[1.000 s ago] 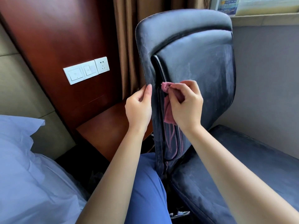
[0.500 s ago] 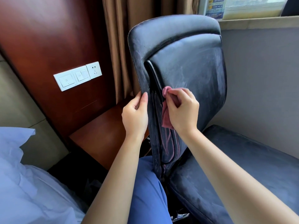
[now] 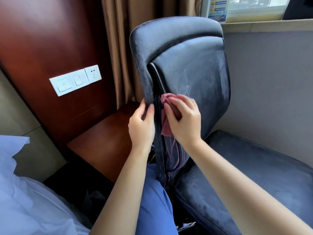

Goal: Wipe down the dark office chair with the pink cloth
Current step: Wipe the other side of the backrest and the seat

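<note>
Chair stood beside a grey wall, its dusty backrest upright and facing the camera, its seat stretching off to the right. Over the last second the cloth and the right hand had stayed in the slot between the backrest's outer frame and its inner pad, shifting only a little along that seam, while the left hand had kept its hold on the frame's left edge; most of the apparent shift looked like the camera's own. That suggested the wipe was still working this crevice and had not yet spread to the broad surfaces. The pad showed pale streaks and a dull film, and the seat looked dusty too, so much of the job seemed left. The left hand gripped the frame's edge, thumb on the near side and fingers curled round behind it, steadying the back. The right hand was clamped on the cloth, fingers bunched round a pink wad pressed against the seam, with a loose tail of cloth hanging below the palm against the backrest. The two hands lay just beside each other, with the dark frame strip between them. Pink smears or threads showed lower down the slot, though what they were could not be told. A wooden tabletop sat left of the chair, below a panel with switches, and a bed filled the lower left corner.
</note>
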`<action>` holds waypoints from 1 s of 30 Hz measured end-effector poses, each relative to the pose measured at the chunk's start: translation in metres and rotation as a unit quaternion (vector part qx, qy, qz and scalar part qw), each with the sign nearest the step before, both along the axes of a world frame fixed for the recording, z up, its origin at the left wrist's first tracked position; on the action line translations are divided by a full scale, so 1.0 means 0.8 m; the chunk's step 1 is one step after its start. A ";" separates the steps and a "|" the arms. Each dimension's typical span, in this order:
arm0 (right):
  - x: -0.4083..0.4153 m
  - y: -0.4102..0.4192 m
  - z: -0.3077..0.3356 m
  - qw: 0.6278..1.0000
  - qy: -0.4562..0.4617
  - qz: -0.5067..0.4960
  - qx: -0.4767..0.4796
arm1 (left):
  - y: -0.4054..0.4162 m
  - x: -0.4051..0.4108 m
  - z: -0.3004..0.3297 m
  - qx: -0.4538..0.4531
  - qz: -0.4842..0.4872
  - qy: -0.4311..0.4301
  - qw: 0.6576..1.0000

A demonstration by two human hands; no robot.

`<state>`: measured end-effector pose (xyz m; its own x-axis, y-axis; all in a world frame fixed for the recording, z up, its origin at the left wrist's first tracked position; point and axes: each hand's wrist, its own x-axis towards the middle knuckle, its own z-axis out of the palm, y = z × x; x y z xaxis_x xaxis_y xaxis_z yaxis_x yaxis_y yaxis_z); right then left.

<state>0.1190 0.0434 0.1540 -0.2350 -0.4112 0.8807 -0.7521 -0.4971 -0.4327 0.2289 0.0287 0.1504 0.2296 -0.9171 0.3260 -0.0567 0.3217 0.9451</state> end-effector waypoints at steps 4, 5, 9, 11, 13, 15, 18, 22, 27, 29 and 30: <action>-0.010 0.015 -0.055 1.000 0.017 -0.004 -0.002 | 0.002 -0.001 -0.006 0.005 -0.002 0.003 1.000; -0.012 0.013 -0.054 1.000 0.011 -0.003 0.000 | 0.002 0.000 -0.008 0.005 -0.003 0.005 1.000; -0.007 0.002 -0.005 1.000 -0.003 0.019 0.000 | 0.003 0.001 -0.011 0.005 -0.008 0.000 1.000; -0.002 -0.002 0.019 0.999 -0.017 0.028 -0.001 | 0.004 0.001 -0.010 0.004 -0.009 0.008 1.000; -0.001 -0.002 0.019 1.000 -0.008 0.029 -0.007 | 0.004 0.002 -0.010 0.004 -0.009 0.012 1.000; -0.006 0.004 -0.006 1.000 0.009 0.027 -0.012 | 0.004 0.003 -0.011 0.000 -0.012 0.009 1.000; -0.015 0.021 -0.055 1.000 0.004 0.009 -0.012 | 0.003 0.003 -0.010 -0.006 -0.022 0.020 1.000; -0.014 0.017 -0.042 1.000 0.015 0.012 0.004 | 0.002 0.000 -0.011 -0.003 -0.021 0.022 1.000; -0.007 0.000 0.004 1.000 -0.015 0.014 0.009 | 0.006 -0.003 -0.012 0.002 -0.003 0.031 1.000; -0.010 0.005 -0.009 1.000 -0.009 0.017 0.000 | 0.005 -0.002 -0.013 0.009 -0.005 0.041 0.999; -0.011 0.009 -0.021 1.000 -0.006 0.017 -0.003 | 0.006 -0.002 -0.013 0.013 -0.005 0.046 0.999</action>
